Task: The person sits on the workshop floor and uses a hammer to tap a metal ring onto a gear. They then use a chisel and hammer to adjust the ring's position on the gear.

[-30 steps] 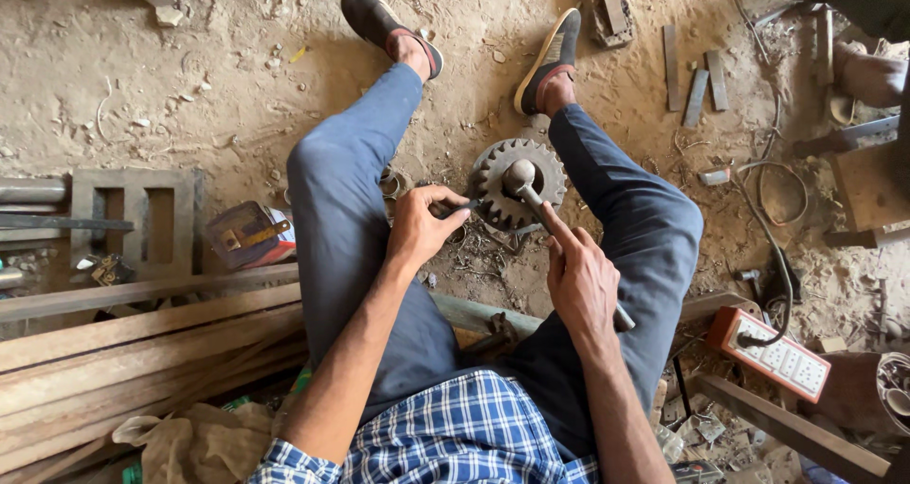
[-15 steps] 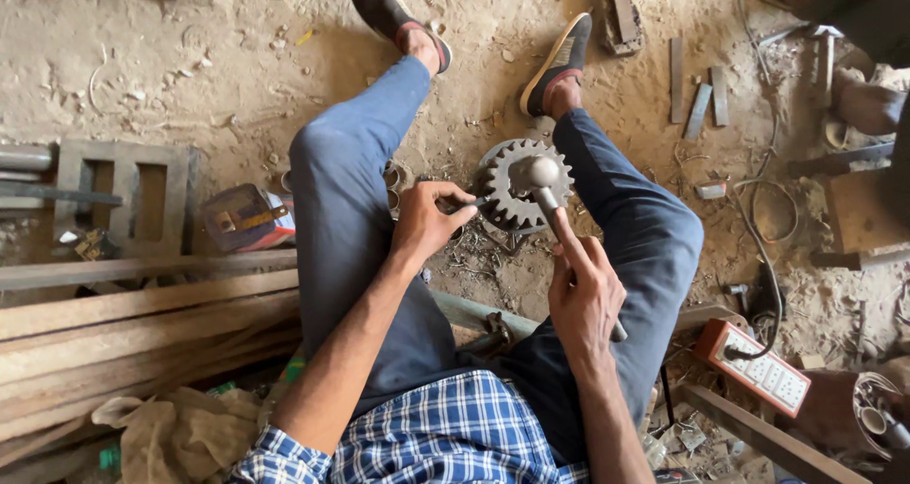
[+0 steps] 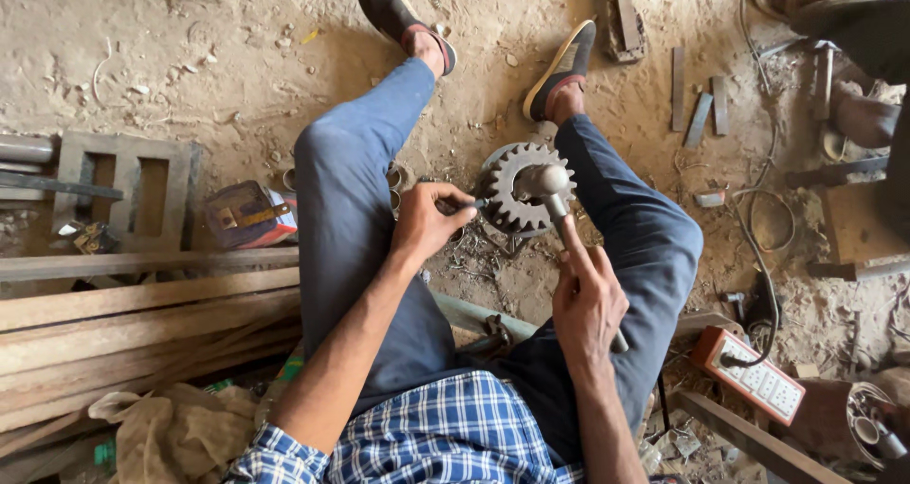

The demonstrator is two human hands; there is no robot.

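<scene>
Two hands work over a toothed steel gear (image 3: 512,188) that lies on the dirt floor (image 3: 218,57) between the seated person's knees, near the middle of the floor patch in view. The left hand (image 3: 428,220) is closed around a thin punch (image 3: 471,202), fingers curled tight on it, its tip pointing at the gear's left rim; whether the tip touches the teeth cannot be told. The right hand (image 3: 588,306) grips the handle of a hammer (image 3: 555,204), fingers wrapped narrow round the shaft, index finger laid along it. The hammer's rounded head sits over the gear's hub. Jeans-clad legs spread to either side of the gear, shoes toward the floor's top edge. Wooden planks (image 3: 133,323) lie along the left edge, just beside a small red and white box (image 3: 251,214). An orange power strip (image 3: 754,375) rests near the right edge, a black cable plugged into it.
</scene>
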